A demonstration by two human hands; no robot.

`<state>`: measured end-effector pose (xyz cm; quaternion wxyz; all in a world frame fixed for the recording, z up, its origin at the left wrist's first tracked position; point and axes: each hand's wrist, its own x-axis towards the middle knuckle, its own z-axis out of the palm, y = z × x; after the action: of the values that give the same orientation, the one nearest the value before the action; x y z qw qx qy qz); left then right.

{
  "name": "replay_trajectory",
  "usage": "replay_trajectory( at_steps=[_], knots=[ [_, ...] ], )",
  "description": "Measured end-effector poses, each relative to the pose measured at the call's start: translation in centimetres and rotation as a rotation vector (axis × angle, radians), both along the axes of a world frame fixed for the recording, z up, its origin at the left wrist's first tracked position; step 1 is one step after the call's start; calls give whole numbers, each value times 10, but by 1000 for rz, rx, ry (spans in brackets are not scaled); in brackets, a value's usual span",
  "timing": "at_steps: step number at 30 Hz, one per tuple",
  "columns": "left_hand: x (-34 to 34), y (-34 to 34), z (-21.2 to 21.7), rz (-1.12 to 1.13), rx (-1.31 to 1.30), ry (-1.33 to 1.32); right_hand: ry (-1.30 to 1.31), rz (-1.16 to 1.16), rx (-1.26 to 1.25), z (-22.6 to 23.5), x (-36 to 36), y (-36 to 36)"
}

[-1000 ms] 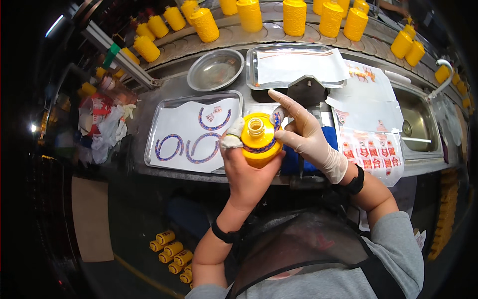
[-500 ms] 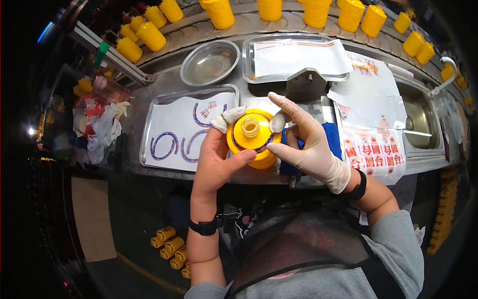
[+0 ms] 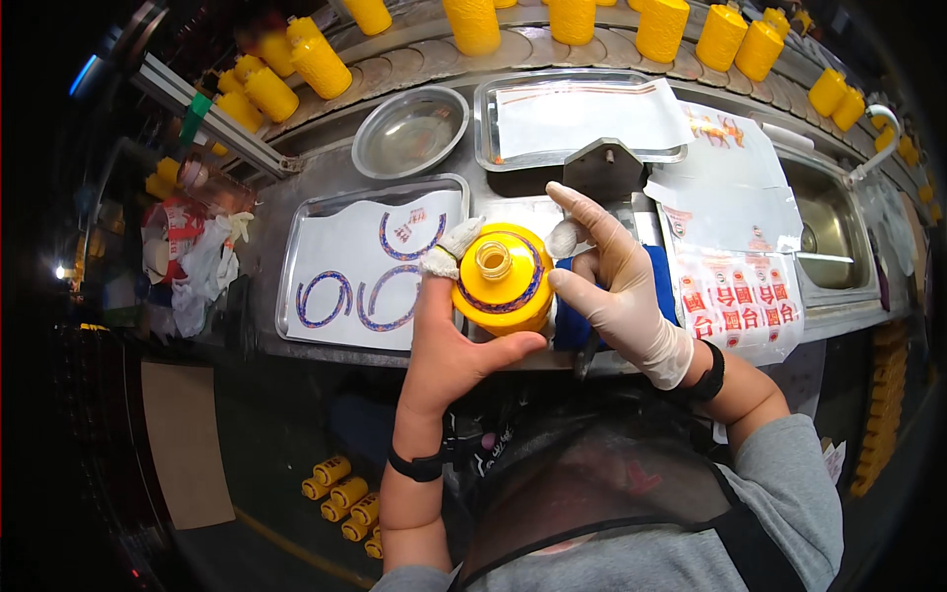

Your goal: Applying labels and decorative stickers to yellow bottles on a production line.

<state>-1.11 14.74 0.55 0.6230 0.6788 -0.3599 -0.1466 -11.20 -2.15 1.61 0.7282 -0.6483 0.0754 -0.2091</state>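
A yellow bottle (image 3: 513,314) with a bare round mouth stands tilted toward me in my left hand (image 3: 449,345). A blue-and-red patterned band curves round its shoulder. My left hand is closed round its left and near side, with white cloth on a fingertip. My right hand (image 3: 621,296), in a thin pale glove, is at the bottle's right edge. Its forefinger points up and away; thumb and a white-covered fingertip are apart, close to the bottle. Whether they touch it I cannot tell. To the left, a metal tray (image 3: 286,296) bears a white sheet (image 3: 330,247) with patterned curved strips.
A round metal bowl (image 3: 365,133) and another tray (image 3: 483,128) with a sheet lie farther back. Blue cloth (image 3: 661,276) and red-printed sheets (image 3: 745,296) are on the right, before a sink (image 3: 834,237). Yellow bottles (image 3: 661,30) line a conveyor (image 3: 533,44) behind.
My right thumb has drawn back from the band to the bottle's edge. My left thumb has slid lower and rightward. The bottles on the conveyor have shifted right.
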Motion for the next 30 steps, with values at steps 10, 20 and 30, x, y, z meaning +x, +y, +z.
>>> replay_trajectory(
  at_steps=[10, 20, 30],
  knots=[
    [21, -3, 2, -172, -12, 138, 42, -52, -92, -5, -3, 1],
    [9, -4, 1, -77, -96, 180, 96, -76, -282, -3, 0, 4],
    [3, -7, 3, -15, -112, 262, 138, -41, -197, -6, -2, 3]
  ],
)
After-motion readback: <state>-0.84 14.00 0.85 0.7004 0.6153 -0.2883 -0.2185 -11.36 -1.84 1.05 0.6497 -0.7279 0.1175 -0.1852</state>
